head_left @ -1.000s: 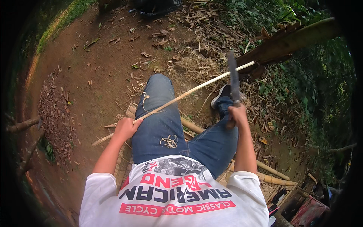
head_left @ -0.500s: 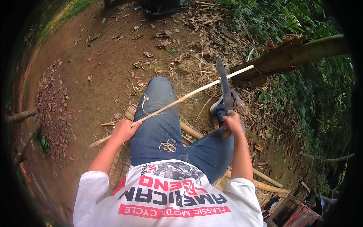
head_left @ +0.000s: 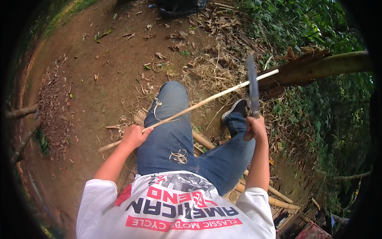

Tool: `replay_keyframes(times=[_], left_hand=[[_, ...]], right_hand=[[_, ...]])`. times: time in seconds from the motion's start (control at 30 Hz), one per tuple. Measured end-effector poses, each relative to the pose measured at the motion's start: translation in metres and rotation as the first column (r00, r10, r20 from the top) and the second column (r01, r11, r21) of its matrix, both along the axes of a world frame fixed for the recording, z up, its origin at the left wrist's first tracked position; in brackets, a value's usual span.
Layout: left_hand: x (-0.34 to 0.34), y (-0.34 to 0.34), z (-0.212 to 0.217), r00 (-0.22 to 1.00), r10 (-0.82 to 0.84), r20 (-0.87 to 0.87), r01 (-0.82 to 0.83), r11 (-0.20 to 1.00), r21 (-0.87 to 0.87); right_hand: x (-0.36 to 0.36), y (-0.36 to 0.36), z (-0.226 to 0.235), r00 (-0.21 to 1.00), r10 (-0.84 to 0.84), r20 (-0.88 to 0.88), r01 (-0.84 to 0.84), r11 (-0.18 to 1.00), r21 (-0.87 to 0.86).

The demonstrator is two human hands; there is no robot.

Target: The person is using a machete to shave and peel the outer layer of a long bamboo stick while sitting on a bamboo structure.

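Head view: person seated on dirt, legs in blue jeans [head_left: 167, 131] stretched toward 12 o'clock. Left hand [head_left: 134, 136] closed around a long pale bamboo strip [head_left: 207, 101], gripping near its lower end at 9 o'clock of the lap; strip lies across the left thigh, rising toward 2 o'clock, tip near a thick bamboo pole [head_left: 318, 69]. Right hand [head_left: 254, 127] fisted on handle of a machete [head_left: 252, 85], blade upright pointing to 12, crossing the strip near its far end. Dark shoe [head_left: 235, 108] just beside the blade's base. Curled shavings [head_left: 180, 156] on the lap. Bamboo lengths [head_left: 274, 195] under legs, 5 o'clock.
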State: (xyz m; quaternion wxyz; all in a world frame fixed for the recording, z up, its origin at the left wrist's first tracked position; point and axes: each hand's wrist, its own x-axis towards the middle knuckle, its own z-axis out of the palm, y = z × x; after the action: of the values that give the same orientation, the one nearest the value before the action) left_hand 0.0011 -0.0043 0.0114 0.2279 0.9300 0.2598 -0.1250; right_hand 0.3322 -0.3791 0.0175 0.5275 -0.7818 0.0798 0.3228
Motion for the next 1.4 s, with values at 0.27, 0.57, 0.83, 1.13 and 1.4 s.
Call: replay_keyframes(times=[0.27,0.57,0.83,1.13,1.4], left_hand=[[-0.002,0.0,0.004,1.0,-0.014,-0.004,0.014,1.0,-0.001],[0.001,-0.001,0.007,0.998,0.004,-0.06,-0.003,1.0,0.017],[0.0,-0.006,-0.001,1.0,0.008,-0.024,-0.006,0.997,0.077],[0.0,-0.006,-0.004,1.0,0.022,0.016,-0.022,0.999,-0.027],[0.003,-0.002,0.0,0.999,0.006,-0.034,-0.007,1.0,-0.008]], right_hand=[[-0.024,0.015,0.008,0.975,0.205,-0.09,-0.215,0.97,-0.117],[-0.065,0.05,-0.027,0.988,0.098,-0.116,-0.102,0.994,-0.028],[-0.039,0.054,-0.02,0.998,-0.057,-0.003,0.057,0.998,0.02],[-0.033,0.043,0.008,0.993,0.11,-0.051,-0.106,0.992,0.065],[-0.091,0.066,-0.021,0.959,0.238,-0.154,-0.229,0.971,0.071]])
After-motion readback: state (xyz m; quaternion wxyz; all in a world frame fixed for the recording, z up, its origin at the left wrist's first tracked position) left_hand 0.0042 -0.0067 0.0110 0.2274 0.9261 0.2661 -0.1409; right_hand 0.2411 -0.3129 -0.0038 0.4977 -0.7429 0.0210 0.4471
